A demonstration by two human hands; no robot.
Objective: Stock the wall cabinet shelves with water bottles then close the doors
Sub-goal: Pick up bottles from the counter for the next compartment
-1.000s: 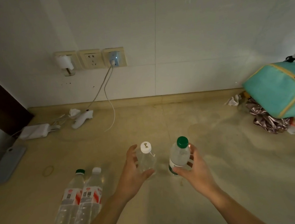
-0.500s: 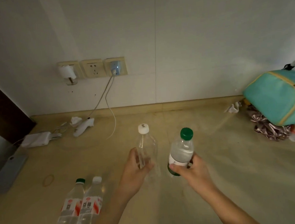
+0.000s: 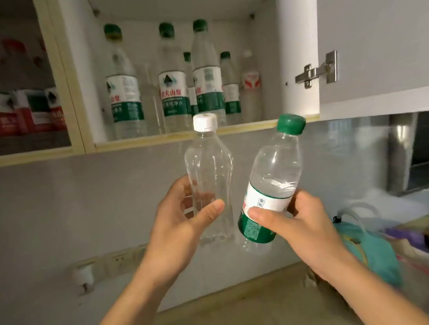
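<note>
both bottles now up off the counter, white-capped bottle (image 3: 211, 183) in left hand (image 3: 182, 224), green-capped bottle (image 3: 271, 183) in right hand (image 3: 297, 222)

The left hand (image 3: 184, 216) grips a clear, label-free bottle with a white cap (image 3: 209, 178), held upright. At its 3 o'clock, just beside it, the right hand (image 3: 297, 220) holds a green-capped bottle (image 3: 274, 180) by its white and green label, tilted with the cap toward 1 o'clock. At 12 o'clock the open wall cabinet (image 3: 180, 136) carries a row of standing green-capped bottles (image 3: 173, 78) on its shelf, its door (image 3: 378, 34) swung out at 2 o'clock. A teal bag (image 3: 369, 247) lies on the table (image 3: 246, 313) at 4 o'clock.
</note>
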